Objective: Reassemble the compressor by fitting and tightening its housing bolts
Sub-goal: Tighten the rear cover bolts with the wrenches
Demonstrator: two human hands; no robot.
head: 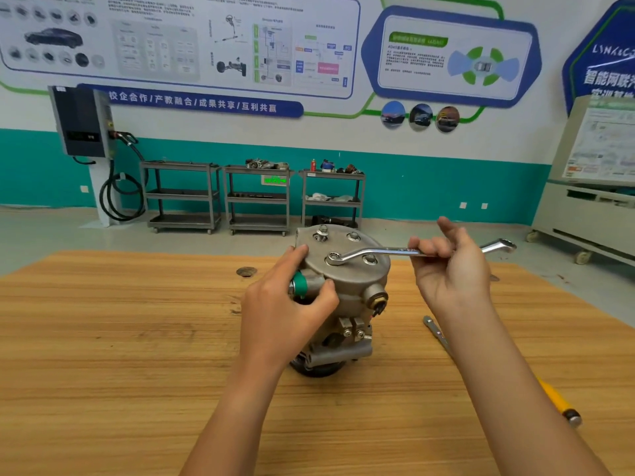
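Wooden table (103, 338): upright compressor (347, 273) in grip of left hand (285, 310), crosswise wrench (378, 251) within curled right hand (450, 269).

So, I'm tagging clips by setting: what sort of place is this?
Probably an automotive training workshop: wall posters of car diagrams, a wall-mounted charging unit with coiled cable, and metal parts carts behind the wooden bench where the compressor stands.

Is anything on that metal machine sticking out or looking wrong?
Yes: the far-left bolt on top of the compressor stands raised with its threads showing, while two other bolts sit flush. It looks not yet screwed down.
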